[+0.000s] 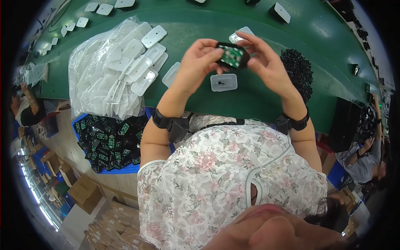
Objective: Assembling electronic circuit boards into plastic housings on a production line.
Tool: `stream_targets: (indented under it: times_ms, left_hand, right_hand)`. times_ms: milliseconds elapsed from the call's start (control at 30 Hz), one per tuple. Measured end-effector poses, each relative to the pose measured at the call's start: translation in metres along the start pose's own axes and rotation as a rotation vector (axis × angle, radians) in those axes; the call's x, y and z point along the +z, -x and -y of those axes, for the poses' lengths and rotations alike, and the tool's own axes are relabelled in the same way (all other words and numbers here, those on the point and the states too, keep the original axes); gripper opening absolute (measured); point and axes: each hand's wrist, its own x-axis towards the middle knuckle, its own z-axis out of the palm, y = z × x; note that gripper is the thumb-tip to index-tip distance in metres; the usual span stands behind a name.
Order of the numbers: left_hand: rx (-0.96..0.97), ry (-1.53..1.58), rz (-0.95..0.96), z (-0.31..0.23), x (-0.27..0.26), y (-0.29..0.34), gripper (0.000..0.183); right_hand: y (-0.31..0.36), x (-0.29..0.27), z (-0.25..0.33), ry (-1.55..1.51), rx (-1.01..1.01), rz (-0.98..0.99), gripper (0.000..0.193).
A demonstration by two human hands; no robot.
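A green circuit board in a black housing (232, 56) is held up over the table between my two hands, its board side facing me. My left hand (203, 58) pinches its left side with thumb and fingers. On the other side, my right hand (263, 58) grips the right edge, some fingers raised. Below it a white plastic cover (229, 85) lies on the green table (189, 31), with a small black part (221, 83) on it. Another white cover (241, 34) sits behind my right fingers, partly hidden. One more cover (171, 75) lies beside my left forearm.
A clear bag of white covers (104, 71) fills the table's left. Small black parts (296, 68) are heaped right of my right hand. A blue bin (143, 166) of circuit boards stands lower left. Co-workers (361, 160) sit at both far sides. Covers (104, 9) line the far edge.
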Motion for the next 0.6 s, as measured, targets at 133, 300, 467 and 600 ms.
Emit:
stream_targets:
  times_ms: [133,300,467,600]
  left_hand:
    - [0.165,-0.382,0.044,0.017,0.013,0.000,0.030]
    - [0.236,-0.434,0.120,0.029,0.010,-0.001,0.030]
    - [0.846,-1.809,0.613,0.014,-0.017,0.007,0.044]
    - [0.763,-1.934,0.912,0.017,-0.035,0.005,0.064]
  right_hand:
    - [0.006,-0.015,0.007,-0.003,0.427,0.129,0.043]
    - [0.028,-0.014,-0.008,-0.130,0.455,0.116,0.040]
    - [0.048,-0.029,-0.027,1.150,-0.198,-0.200,0.037]
    - [0.060,-0.010,-0.032,1.351,-0.129,-0.069,0.038]
